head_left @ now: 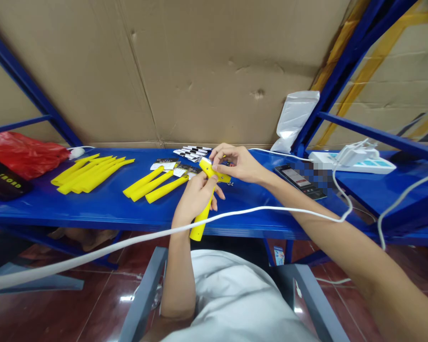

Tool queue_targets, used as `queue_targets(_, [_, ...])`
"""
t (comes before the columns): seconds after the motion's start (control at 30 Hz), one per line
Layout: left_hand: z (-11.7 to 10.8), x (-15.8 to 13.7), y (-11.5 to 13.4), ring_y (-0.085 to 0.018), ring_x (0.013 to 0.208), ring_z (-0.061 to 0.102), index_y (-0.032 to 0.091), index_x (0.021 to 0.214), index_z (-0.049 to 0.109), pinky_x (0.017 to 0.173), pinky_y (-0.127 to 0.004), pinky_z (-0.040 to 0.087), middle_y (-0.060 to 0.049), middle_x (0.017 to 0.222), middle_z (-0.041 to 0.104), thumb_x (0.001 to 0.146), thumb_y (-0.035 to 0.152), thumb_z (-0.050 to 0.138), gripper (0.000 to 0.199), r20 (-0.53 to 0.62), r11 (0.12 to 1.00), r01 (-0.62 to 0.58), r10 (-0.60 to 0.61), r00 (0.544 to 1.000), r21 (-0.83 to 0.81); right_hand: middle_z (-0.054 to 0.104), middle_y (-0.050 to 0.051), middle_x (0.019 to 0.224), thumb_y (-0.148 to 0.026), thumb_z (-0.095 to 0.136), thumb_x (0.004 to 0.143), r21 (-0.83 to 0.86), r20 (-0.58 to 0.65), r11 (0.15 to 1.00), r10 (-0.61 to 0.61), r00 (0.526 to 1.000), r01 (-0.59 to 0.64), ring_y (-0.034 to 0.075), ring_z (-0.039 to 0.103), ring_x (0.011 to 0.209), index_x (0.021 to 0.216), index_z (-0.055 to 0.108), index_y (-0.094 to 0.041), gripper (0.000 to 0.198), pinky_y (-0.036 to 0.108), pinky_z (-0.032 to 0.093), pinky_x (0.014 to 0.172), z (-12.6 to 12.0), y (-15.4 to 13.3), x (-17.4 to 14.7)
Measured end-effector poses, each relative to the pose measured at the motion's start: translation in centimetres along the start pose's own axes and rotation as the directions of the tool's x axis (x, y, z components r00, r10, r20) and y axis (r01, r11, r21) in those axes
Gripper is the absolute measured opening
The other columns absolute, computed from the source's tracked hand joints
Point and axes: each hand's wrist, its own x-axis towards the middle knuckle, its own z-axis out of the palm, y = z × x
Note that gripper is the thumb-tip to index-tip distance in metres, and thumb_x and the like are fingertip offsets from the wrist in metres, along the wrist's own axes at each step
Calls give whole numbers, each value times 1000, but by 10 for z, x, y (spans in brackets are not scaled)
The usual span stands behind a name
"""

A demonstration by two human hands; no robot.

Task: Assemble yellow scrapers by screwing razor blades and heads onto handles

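A yellow T-shaped scraper (202, 223) is held over the front edge of the blue table, its handle slanting down toward me. My left hand (194, 197) is closed around it just below the head, thumb on top. At the head, the curled fingers and thumb of my right hand (237, 164) pinch the upper edge; whether a small part is between them is hidden. Left of my hands lie a few yellow handles (153, 187) with black-and-white cards (166, 165) at their far ends. Behind is a group of small black-and-white packets (191, 153).
Several more yellow handles (92, 175) lie at the left, near a red plastic bag (24, 154). A phone (299, 180) and a white power strip (360, 164) are at the right. A white cable (257, 209) crosses in front of me. Cardboard (207, 71) stands behind the table.
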Motion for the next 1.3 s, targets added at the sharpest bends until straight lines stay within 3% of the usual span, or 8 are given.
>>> queue_targets(0.3, [0,2,-5,-14,43,65,20,107,59,46,-25,50,-2,77,78,111,38,50,20,21,992,44,-47,999,114,75,7,109,-37,89,80,117,58,987,102,993,-108,20,72,99,81,79,-20,20,36,58,91,7,5,1])
queue_targets(0.47, [0,3,-8,-15,45,66,20,110,60,47,-25,50,-2,79,79,111,38,49,21,28,989,38,-43,999,145,77,5,104,-40,94,77,232,55,951,199,979,-206,18,71,94,80,77,-19,27,35,58,92,11,5,-1])
queue_targets(0.63, [1,2,-6,-15,45,65,20,113,59,48,-25,51,-2,78,79,112,39,49,22,28,988,32,-36,999,150,77,3,95,-41,99,73,312,90,895,305,948,-318,17,69,88,87,75,-19,35,32,57,83,11,4,-1])
queue_targets(0.87, [1,-1,-2,-14,46,65,20,106,60,49,-25,50,-3,78,79,111,44,52,26,14,990,4,-6,1000,141,77,1,98,-34,102,66,380,84,866,317,945,-325,16,70,92,94,74,-20,42,30,57,87,12,6,0])
queue_targets(1.03, [1,-3,1,-13,45,63,19,107,60,49,-25,50,-3,79,78,110,43,55,25,16,998,-5,4,1000,64,82,5,107,-41,100,73,318,108,881,334,936,-351,18,73,99,105,81,-20,43,32,58,90,7,3,0])
queue_targets(1.17, [1,-4,7,-13,45,63,19,113,59,47,-25,51,-2,80,77,109,43,58,25,10,997,-27,28,1000,-72,85,5,104,-57,92,83,264,137,898,327,935,-353,18,73,91,100,89,-22,39,32,56,84,2,3,-1])
queue_targets(1.3, [0,-4,10,-14,48,65,19,114,58,49,-25,52,-3,80,77,108,42,59,25,-12,979,-67,66,998,-193,86,5,110,-56,94,81,345,70,892,287,955,-293,20,75,100,93,92,-27,32,34,58,94,1,2,-2])
